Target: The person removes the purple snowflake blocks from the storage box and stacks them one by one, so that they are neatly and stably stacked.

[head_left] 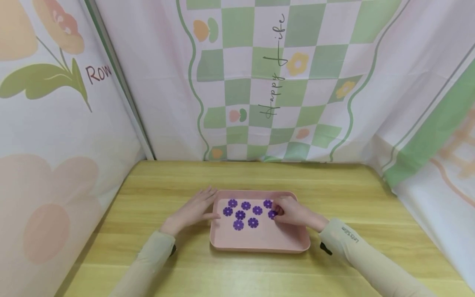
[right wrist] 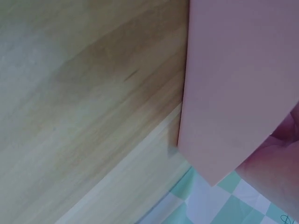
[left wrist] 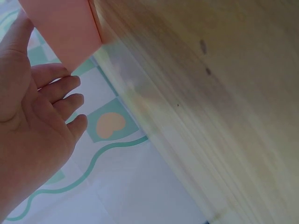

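Note:
A pink tray (head_left: 259, 243) lies on the table with several purple notched plastic discs (head_left: 253, 222), flower-shaped, spread over its floor. My left hand (head_left: 193, 209) is at the tray's left side, fingers extended, thumb reaching over the rim. In the left wrist view the fingers of this hand (left wrist: 42, 102) touch the tray's outer wall (left wrist: 65, 28). Inside the tray's right part, my right hand (head_left: 291, 211) has curled fingers and pinches a purple disc (head_left: 272, 214), partly covered by the thumb and fingers. In the right wrist view the tray wall (right wrist: 233, 84) hides most of this hand (right wrist: 275, 168).
The wood-grain table (head_left: 178, 173) extends around the tray on all sides. A patterned curtain (head_left: 274, 82) hangs behind its far edge, with more printed cloth at the left (head_left: 55, 165) and right (head_left: 438, 144).

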`<action>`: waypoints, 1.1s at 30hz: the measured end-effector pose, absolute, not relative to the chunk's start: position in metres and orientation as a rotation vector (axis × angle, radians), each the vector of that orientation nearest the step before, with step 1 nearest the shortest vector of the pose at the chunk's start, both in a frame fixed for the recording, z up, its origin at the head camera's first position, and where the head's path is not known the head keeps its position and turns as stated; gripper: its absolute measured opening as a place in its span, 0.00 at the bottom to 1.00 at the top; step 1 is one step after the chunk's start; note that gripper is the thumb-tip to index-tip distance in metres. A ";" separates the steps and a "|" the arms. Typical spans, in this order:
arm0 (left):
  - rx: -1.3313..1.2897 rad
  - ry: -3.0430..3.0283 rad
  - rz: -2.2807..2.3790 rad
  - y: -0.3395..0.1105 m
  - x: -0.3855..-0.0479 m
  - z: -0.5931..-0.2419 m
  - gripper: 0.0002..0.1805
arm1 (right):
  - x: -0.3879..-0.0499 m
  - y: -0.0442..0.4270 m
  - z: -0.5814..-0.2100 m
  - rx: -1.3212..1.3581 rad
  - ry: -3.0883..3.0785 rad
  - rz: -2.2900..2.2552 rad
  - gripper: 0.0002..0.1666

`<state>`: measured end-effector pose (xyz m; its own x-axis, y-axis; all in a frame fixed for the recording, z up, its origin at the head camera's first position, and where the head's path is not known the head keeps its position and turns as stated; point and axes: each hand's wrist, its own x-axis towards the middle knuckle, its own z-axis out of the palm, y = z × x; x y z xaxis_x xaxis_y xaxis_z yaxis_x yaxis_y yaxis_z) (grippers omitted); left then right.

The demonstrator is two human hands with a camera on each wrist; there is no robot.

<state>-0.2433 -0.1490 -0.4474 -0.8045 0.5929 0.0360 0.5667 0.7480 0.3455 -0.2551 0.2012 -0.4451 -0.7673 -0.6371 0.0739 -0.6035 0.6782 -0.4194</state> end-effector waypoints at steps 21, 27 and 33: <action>0.941 2.853 0.531 -0.148 -0.243 -0.445 0.44 | -0.257 0.210 -0.443 -1.044 2.737 -0.766 0.11; 0.948 2.857 0.531 -0.148 -0.243 -0.446 0.44 | -0.259 0.212 -0.439 -0.951 2.738 -0.761 0.11; 0.939 2.861 0.531 -0.149 -0.243 -0.447 0.45 | -0.258 0.216 -0.431 -0.855 2.761 -0.727 0.12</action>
